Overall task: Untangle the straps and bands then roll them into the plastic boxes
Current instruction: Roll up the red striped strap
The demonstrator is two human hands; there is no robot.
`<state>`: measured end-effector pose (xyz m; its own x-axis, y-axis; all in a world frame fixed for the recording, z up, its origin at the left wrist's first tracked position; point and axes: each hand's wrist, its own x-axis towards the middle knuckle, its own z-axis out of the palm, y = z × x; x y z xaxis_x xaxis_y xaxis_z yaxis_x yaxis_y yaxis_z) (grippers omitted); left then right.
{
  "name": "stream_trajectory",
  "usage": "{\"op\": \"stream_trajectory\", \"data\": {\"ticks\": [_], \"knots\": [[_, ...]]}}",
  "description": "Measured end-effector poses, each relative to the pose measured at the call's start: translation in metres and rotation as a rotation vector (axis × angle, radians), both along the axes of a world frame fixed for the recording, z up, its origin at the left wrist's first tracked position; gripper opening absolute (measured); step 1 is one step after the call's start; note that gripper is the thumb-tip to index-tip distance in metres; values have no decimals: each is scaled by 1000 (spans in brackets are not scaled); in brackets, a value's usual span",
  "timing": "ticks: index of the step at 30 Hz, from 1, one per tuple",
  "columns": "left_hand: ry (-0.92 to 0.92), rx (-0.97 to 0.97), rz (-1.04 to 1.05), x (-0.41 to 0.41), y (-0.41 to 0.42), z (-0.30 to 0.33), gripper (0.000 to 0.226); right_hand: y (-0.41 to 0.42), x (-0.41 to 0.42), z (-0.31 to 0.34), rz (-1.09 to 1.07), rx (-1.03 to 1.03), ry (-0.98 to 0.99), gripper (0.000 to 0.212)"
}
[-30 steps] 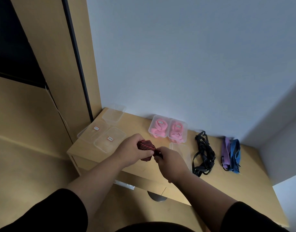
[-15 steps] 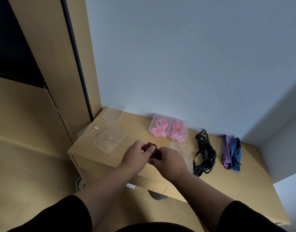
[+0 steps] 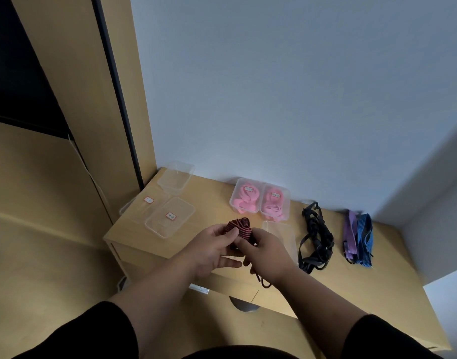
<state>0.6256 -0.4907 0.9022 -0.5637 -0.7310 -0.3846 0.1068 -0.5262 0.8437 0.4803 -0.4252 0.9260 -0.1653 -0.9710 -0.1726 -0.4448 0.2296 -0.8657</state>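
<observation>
Left hand (image 3: 211, 251) curled on the near-left side of the red-and-black striped band (image 3: 239, 228), thumb pressed on top; right hand (image 3: 267, 251) clasping the same roll from the right, fingers wrapped beneath, a dark loose tail (image 3: 262, 280) dangling below the wrist; roll held just above the front part of the table (image 3: 393, 286), mostly wound. Just right of the right hand and a little farther back, an empty clear box (image 3: 283, 233), long axis running away toward the wall; likely the target, so a short carry rightward, right hand nearer. Beyond, two boxes of pink bands (image 3: 259, 202); farther right, black straps (image 3: 316, 242), then purple and blue bands (image 3: 358, 238), not yet rolled.
</observation>
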Motion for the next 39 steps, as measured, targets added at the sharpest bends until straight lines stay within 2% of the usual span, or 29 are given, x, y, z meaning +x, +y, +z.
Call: {"op": "stream_trajectory", "data": {"ticks": [2,4,9,12,15,19,22,26,28,31,34,39], "knots": [[-4,-21,19,2,-1,0,29,0,-1,1,40,29,-7,19],[-90,-108,50,2,-3,0,31,0,-3,0,65,51,56,17],[-263,-335,165,-6,-7,-10,47,-3,-4,-7,85,139,254,34],[-393,-440,186,-6,-11,-16,52,-4,-8,-10,66,162,378,30],[-507,-520,155,-4,-10,-19,47,-2,-9,-7,28,87,489,24],[-605,-598,125,-7,-6,-19,43,2,-4,-8,8,-51,477,22],[-641,-568,136,-9,-6,-18,46,4,-5,-11,-69,-118,374,27],[-549,-458,118,-19,2,-15,48,9,-4,-9,-218,-196,72,22],[-496,-429,115,-23,7,-14,48,8,-3,-10,-225,-233,9,21],[-401,-403,110,-26,7,-14,40,6,-5,-17,-128,-282,133,18],[-278,-255,149,-26,7,-13,39,8,-7,-26,-71,-334,264,28],[-70,-35,136,-32,10,-10,26,11,-5,-31,-60,-397,295,38]]}}
